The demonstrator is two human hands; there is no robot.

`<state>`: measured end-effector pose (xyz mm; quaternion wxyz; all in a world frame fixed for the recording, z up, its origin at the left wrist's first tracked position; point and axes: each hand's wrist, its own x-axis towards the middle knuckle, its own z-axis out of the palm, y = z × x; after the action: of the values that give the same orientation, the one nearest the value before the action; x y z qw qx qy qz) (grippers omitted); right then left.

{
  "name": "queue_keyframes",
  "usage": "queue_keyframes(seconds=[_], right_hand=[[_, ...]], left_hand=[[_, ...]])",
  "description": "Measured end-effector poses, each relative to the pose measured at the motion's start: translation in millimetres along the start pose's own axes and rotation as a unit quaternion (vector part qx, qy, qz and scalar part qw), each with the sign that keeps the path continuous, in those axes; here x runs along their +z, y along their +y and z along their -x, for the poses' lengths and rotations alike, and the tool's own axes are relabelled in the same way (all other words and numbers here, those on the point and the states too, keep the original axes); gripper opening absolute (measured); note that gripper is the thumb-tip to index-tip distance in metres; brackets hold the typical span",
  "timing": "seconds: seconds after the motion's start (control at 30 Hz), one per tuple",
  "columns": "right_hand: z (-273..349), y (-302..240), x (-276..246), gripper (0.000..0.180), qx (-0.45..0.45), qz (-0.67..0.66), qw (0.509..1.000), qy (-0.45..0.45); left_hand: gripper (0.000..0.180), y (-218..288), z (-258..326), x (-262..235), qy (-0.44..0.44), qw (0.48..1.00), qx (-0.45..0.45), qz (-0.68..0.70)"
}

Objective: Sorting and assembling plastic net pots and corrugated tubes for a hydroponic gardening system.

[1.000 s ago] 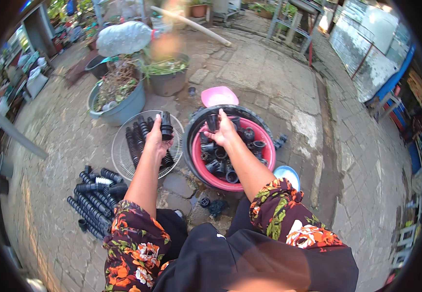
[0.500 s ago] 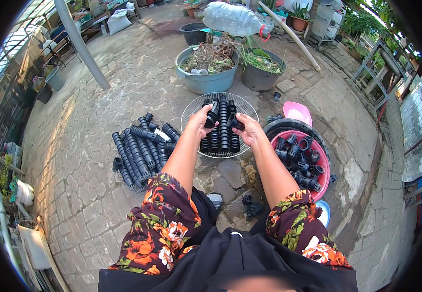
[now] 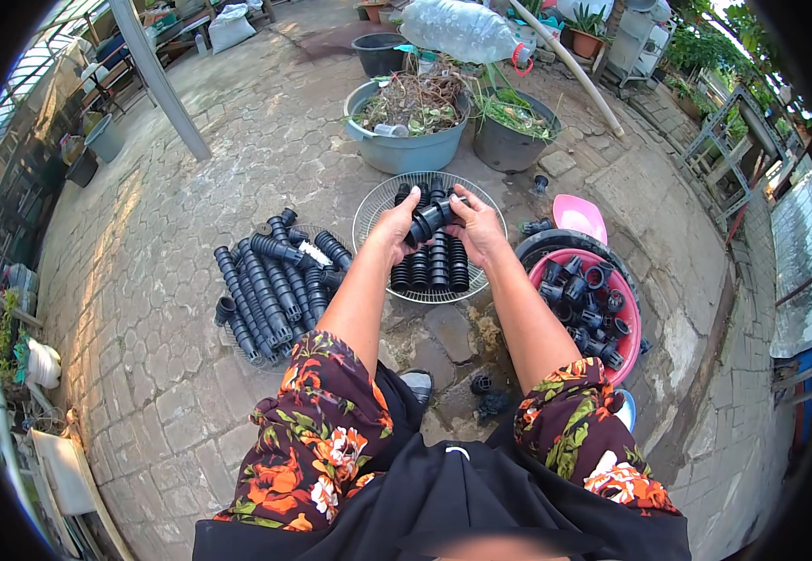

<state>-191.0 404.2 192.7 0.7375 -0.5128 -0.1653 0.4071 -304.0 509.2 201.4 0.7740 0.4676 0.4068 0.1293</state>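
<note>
Both my hands meet above a round wire basket (image 3: 362,245), holding a short stack of black net pots (image 3: 431,221) tilted between them. My left hand (image 3: 395,227) is closed round its lower left end. My right hand (image 3: 481,230) grips the upper right end, fingers partly hidden behind it. Under my hands, long stacks of black net pots (image 3: 439,266) lie side by side in the basket. More long stacks (image 3: 261,290) are heaped to the left. On the right, a pink basin (image 3: 637,323) holds many loose black net pots (image 3: 586,304).
A pink scoop-like dish (image 3: 579,218) sits by the basin's far edge. Beyond the basket stand a blue-grey tub (image 3: 397,154) of dry plants and a dark pot (image 3: 509,145). A large clear bottle (image 3: 457,30) hangs above them. A metal post (image 3: 167,89) rises at left.
My hands have come together, and the pieces they held apart now form one tilted stack between them. The view has shifted slightly.
</note>
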Motion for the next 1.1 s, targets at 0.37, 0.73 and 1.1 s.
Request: queue_keyframes(seconds=[0.37, 0.73, 1.1], right_hand=[[10, 20, 38, 0.051, -0.126, 0.174, 0.977, 0.012], [2, 38, 42, 0.05, -0.199, 0.254, 0.944, 0.07], [2, 41, 35, 0.048, -0.181, 0.194, 0.962, 0.063]], left_hand=[[0.085, -9, -16, 11, 0.123, 0.958, -0.027, 0.256], [0.078, -4, -16, 6, 0.116, 0.948, -0.04, 0.293], [0.077, -16, -36, 8, 0.138, 0.943, -0.009, 0.302]])
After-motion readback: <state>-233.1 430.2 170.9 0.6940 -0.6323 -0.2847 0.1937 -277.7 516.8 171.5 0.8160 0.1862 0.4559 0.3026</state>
